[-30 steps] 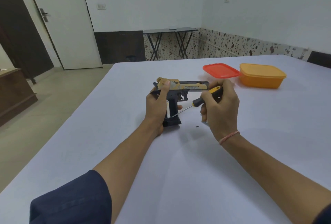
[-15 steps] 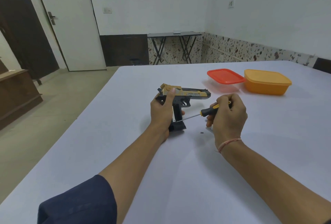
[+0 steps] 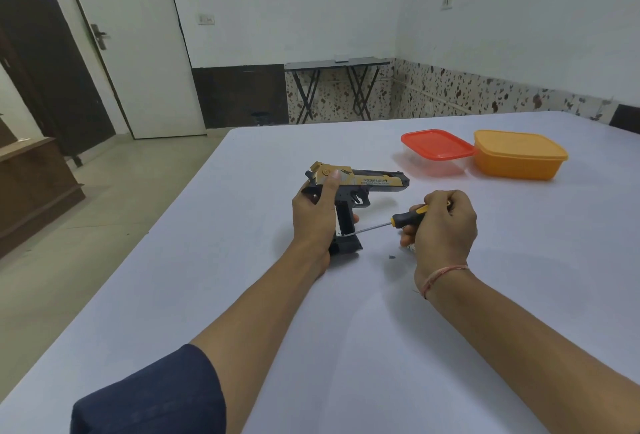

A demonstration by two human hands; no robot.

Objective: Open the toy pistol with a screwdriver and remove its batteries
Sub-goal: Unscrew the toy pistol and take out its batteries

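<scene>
Pale tabletop (image 3: 381,347) is filling the near view, with a dark blue sleeve (image 3: 149,395) lying at its front edge. Further in, the left hand (image 3: 313,222) is gripping the gold-and-black plastic toy pistol (image 3: 367,181) from behind, fingers wrapped round the grip and thumb up on the slide, standing it butt-down on the table. The right hand (image 3: 445,225) is curling closed round the black-and-yellow-handled screwdriver (image 3: 403,218). A tiny dark screw (image 3: 392,256) is lying loose between the hands. Compared with a second ago, the shaft is lying flatter and its tip is now sitting lower, at the foot of a white strip (image 3: 338,218) showing in the grip; that is probably the battery bay being levered, though I cannot tell for sure. Beyond are sitting a red-lidded clear box (image 3: 437,144) and an orange tub (image 3: 519,159).
</scene>
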